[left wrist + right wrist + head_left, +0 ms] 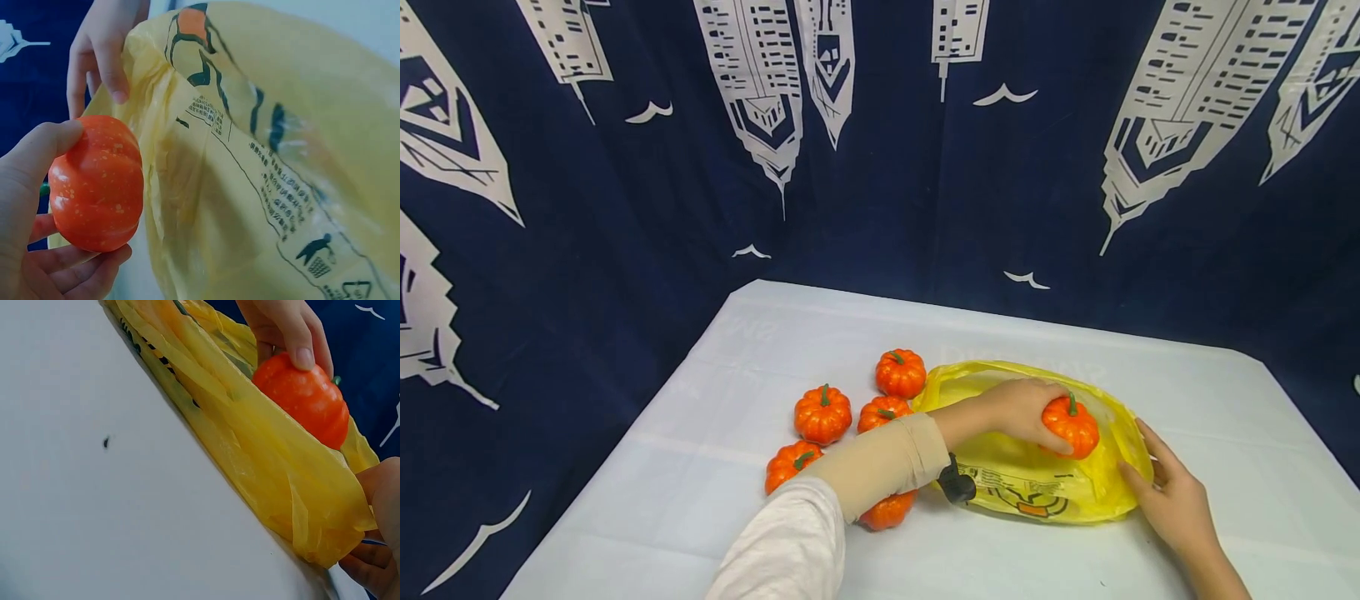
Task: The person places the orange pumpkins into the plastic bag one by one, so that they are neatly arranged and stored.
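From the head, the left hand's (1026, 411) grip is closed round a pumpkin (1074, 430) at the mouth of the bag (1090, 496), whose long axis runs left to right on the table (662, 467); the right hand (1176, 500) holds the bag's right end, nearest the pumpkin. The left wrist view shows thumb and fingers clasping the pumpkin beside the bag. In the right wrist view, the near rim partly hides the pumpkin.

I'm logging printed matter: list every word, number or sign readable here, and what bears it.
No words or numbers legible.
Yellow bag: figure-and-bin sign.
Yellow bag: triangular sign, cut off at bottom.
Yellow bag: small print, too blurred to read.
White tabletop: faint marks, perhaps lettering, unreadable.
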`<action>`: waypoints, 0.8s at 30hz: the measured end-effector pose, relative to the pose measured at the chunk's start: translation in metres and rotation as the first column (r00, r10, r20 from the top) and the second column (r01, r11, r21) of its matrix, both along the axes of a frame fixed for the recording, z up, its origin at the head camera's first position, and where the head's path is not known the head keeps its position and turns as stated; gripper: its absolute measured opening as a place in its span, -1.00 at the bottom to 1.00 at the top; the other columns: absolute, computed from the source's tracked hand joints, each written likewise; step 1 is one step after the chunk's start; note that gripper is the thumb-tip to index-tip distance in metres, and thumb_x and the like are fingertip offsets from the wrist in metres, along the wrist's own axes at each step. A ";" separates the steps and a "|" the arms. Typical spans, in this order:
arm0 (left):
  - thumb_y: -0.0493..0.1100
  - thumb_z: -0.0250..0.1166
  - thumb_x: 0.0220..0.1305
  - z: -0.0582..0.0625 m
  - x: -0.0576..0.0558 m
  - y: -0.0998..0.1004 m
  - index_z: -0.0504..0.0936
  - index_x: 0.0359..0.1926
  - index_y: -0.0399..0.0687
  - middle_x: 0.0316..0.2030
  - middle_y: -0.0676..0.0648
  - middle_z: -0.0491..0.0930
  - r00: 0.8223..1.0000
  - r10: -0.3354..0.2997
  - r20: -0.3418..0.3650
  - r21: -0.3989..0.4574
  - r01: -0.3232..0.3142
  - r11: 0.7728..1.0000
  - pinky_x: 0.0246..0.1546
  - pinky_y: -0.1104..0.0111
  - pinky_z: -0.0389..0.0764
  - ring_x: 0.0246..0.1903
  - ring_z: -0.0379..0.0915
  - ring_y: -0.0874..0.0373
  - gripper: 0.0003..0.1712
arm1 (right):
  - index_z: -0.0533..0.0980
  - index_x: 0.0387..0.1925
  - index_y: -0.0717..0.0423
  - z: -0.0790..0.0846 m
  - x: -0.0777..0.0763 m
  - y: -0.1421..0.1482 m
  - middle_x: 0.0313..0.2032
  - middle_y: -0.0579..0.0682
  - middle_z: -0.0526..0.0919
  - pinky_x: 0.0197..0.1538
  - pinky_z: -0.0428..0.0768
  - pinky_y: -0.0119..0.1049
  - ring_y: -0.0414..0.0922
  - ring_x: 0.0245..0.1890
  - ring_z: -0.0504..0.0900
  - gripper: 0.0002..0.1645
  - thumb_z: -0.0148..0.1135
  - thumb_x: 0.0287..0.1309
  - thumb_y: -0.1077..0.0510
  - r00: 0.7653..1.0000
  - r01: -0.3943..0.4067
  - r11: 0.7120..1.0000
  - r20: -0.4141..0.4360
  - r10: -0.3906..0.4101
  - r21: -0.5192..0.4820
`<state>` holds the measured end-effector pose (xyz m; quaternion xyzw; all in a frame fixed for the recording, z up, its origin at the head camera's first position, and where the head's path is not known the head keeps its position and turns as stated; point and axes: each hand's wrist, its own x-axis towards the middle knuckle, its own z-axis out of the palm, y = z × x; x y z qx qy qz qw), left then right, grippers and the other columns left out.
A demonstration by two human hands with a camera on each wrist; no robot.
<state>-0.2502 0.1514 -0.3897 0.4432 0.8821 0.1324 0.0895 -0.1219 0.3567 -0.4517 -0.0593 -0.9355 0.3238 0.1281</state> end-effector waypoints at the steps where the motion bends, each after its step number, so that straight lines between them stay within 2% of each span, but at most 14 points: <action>1: 0.38 0.36 0.04 0.000 0.000 0.002 0.33 0.38 0.08 0.15 0.17 0.47 1.000 0.007 0.002 -0.007 -0.007 1.000 -0.02 0.59 0.37 0.05 0.37 0.37 -0.04 | 0.00 0.51 0.15 0.000 0.000 0.000 0.16 0.56 0.30 -0.05 0.46 0.32 0.53 0.03 0.41 -0.19 0.11 0.37 0.15 1.000 -0.002 1.000 -0.001 0.002 0.000; 11: 0.38 0.35 0.04 -0.006 -0.005 0.017 0.31 0.40 0.12 0.13 0.20 0.48 0.996 0.081 0.021 -0.062 -0.080 0.995 -0.03 0.59 0.38 0.03 0.38 0.38 -0.04 | 0.01 0.51 0.15 0.001 0.001 -0.001 0.16 0.56 0.31 -0.06 0.45 0.35 0.54 0.01 0.42 -0.20 0.12 0.36 0.16 1.000 -0.019 1.000 -0.021 0.019 -0.004; 19: 0.38 0.34 0.07 -0.014 -0.005 0.024 0.33 0.35 0.14 0.00 0.21 0.50 0.994 0.111 -0.009 -0.081 -0.111 0.991 -0.15 0.58 0.40 -0.09 0.38 0.39 -0.10 | 0.03 0.50 0.12 0.000 0.002 -0.001 0.14 0.54 0.35 -0.04 0.45 0.35 0.50 0.00 0.46 -0.20 0.12 0.36 0.16 1.000 -0.011 1.000 -0.024 0.011 -0.009; 24: 0.40 0.31 0.08 -0.017 -0.004 0.026 0.36 0.30 0.14 -0.03 0.18 0.48 0.990 0.140 -0.030 -0.082 -0.142 0.986 -0.21 0.55 0.44 -0.15 0.38 0.36 -0.16 | 0.02 0.51 0.11 -0.001 0.001 0.000 0.14 0.54 0.35 -0.04 0.43 0.37 0.53 0.02 0.42 -0.20 0.12 0.37 0.14 1.000 -0.017 1.000 -0.013 0.016 -0.019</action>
